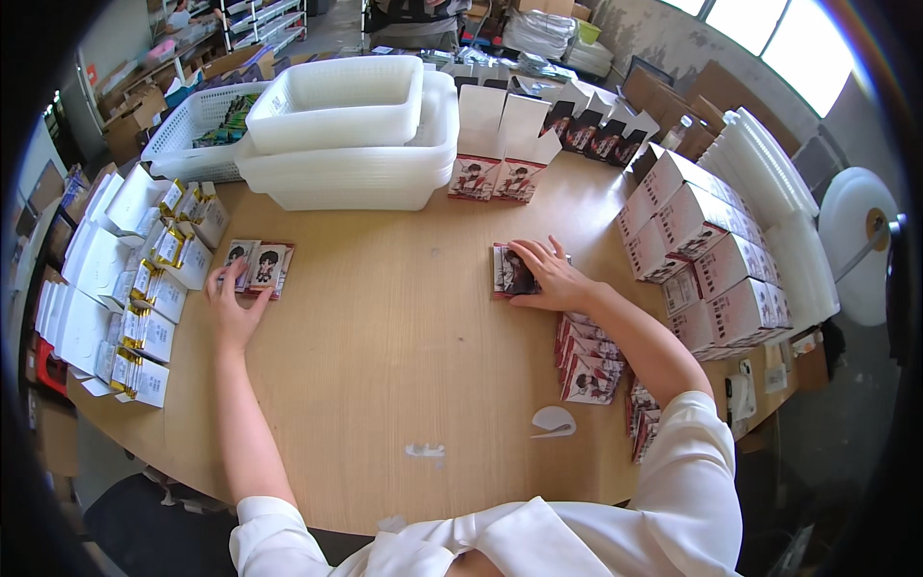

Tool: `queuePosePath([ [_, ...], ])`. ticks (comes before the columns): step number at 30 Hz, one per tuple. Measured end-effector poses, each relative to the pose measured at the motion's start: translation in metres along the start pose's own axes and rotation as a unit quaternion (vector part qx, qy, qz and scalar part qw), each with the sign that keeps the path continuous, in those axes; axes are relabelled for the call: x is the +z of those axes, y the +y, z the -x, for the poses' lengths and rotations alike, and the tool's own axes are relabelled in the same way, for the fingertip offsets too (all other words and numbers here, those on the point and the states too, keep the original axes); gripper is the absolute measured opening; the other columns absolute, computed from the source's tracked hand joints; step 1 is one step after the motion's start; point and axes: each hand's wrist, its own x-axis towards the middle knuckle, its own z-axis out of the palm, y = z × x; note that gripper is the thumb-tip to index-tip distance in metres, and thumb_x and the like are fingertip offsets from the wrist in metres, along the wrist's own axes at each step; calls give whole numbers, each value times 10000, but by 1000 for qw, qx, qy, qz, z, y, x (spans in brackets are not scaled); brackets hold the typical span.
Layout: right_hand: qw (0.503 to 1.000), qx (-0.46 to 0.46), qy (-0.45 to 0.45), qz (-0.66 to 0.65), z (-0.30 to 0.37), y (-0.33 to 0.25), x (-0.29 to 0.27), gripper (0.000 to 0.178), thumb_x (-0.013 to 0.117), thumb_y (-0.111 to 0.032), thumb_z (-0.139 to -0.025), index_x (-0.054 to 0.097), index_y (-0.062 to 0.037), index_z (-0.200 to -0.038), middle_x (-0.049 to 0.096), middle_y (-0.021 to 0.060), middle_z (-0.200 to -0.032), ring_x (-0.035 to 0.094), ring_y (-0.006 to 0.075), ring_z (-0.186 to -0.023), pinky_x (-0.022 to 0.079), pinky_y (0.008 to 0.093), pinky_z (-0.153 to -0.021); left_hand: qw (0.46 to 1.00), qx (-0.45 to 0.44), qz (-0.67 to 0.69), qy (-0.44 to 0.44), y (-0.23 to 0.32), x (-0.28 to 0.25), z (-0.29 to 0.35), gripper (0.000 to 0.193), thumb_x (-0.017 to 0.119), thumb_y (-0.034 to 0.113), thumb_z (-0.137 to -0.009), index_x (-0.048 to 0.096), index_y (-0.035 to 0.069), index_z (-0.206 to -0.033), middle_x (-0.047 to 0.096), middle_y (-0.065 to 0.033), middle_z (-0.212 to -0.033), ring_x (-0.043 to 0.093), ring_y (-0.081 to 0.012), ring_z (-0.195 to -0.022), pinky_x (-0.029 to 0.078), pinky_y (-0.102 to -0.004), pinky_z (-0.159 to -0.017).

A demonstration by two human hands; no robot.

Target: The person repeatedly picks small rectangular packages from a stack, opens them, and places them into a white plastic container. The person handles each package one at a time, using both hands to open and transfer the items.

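Observation:
My left hand (234,306) curves over the near left corner of two small stacks of flat card packs (265,268) with cartoon figures on them, at the left of the table. Its fingers and thumb press at their edges. Right of the middle, my right hand (553,277) spans another stack of packs (510,271), dark and red on top, thumb on the near edge and fingers over the far one. Under my right forearm lie several red and white packs (588,370) fanned in a row, with more packs (642,423) beside the elbow.
Opened white boxes (154,288) holding gold-edged packs line the left edge. White plastic tubs (346,173) and a basket (183,130) stand at the back. Upright open cartons (495,178) stand beside them. Stacked printed boxes (707,250) fill the right. A white cutter (555,421) lies near the front.

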Motion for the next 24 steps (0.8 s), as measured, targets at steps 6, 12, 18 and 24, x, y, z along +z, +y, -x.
queuePosePath([
  [6,992,41,120,11,31,-3,-55,868,578,-529,-848,146,-107,-1471,216,176,-1487,231,323,-1383,17,568,-1123,998,15,37,39,-13,5,0,590,759,206,-716,520,41,-1230,613,-94,-1092,438,-261,-1144,337,-396,-991],
  [12,988,46,-7,-145,128,-22,-88,703,726,-353,-779,426,-49,-1337,364,183,-1402,347,348,-1301,293,430,-1085,978,76,30,190,14,-12,-3,399,704,109,-779,559,23,-1141,598,-104,-998,561,-253,-937,448,-369,-863],
  [18,984,64,-70,-149,157,-29,-43,986,823,-404,-631,320,-67,-1409,297,230,-1426,303,393,-1319,289,452,-1074,959,183,115,185,142,-28,-31,186,667,75,-807,586,36,-969,600,-90,-928,570,-258,-898,458,-370,-795],
  [24,984,31,-101,-145,152,-25,-34,1029,850,-380,-584,309,-143,-1427,292,215,-1428,293,395,-1320,295,452,-1066,926,266,203,-173,302,-21,48,300,714,182,-747,608,61,-1000,573,-101,-1065,558,-262,-1001,464,-377,-872],
])
